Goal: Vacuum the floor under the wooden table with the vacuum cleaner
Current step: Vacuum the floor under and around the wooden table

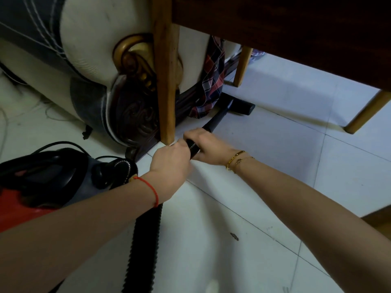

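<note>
A black vacuum wand [215, 119] slants from my hands down under the wooden table [296, 24]. Its floor head [241, 106] lies flat on the white tiles beneath the tabletop. My left hand [169, 157] grips the near end of the wand, just beside the table's front leg [167, 81]. My right hand [207, 144] grips the wand a little farther along. The ribbed black hose [146, 240] runs back from my left hand toward the bottom edge. The red and grey vacuum body [42, 182] stands at the left.
A cream sofa arm [101, 39] with gold and dark carved trim stands close behind the front leg. A plaid cloth [211, 81] hangs down next to the floor head. Two more table legs [366, 113] stand at the right. A small dark speck [234, 236] lies on the tiles.
</note>
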The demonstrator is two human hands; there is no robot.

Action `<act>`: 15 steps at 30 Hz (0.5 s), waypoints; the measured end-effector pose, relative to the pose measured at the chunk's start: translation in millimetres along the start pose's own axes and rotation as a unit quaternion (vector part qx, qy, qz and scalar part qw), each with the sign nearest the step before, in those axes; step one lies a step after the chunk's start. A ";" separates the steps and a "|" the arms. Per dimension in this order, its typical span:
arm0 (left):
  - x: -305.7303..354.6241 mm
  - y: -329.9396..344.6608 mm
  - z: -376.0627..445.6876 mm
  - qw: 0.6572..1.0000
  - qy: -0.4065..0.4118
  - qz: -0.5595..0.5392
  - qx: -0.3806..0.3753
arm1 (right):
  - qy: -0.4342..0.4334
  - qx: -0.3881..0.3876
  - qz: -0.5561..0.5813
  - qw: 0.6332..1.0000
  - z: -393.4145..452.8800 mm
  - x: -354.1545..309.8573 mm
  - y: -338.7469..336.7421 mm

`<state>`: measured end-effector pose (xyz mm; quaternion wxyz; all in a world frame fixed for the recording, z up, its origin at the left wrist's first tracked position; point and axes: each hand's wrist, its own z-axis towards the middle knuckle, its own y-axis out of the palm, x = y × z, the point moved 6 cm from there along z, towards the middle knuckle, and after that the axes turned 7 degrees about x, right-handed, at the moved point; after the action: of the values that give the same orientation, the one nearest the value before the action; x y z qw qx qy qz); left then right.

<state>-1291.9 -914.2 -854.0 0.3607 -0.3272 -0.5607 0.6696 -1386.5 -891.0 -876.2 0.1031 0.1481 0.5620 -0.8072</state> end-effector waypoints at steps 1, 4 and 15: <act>-2.6 -2.4 -6.5 1.000 0.000 0.001 0.002 | -0.003 0.002 0.002 1.000 -1.8 -6.7 0.5; -9.8 -13.3 -26.2 1.000 0.001 0.002 0.002 | -0.007 0.010 0.008 1.000 -7.7 -28.2 -0.5; -30.4 -62.3 -100.6 0.999 0.044 0.018 0.012 | -0.017 0.043 0.012 0.999 -33.9 -106.1 -7.9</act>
<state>-1183.9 -881.3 -807.3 0.3767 -0.3625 -0.5302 0.6675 -1285.7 -856.4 -842.5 0.1158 0.1452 0.5229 -0.8319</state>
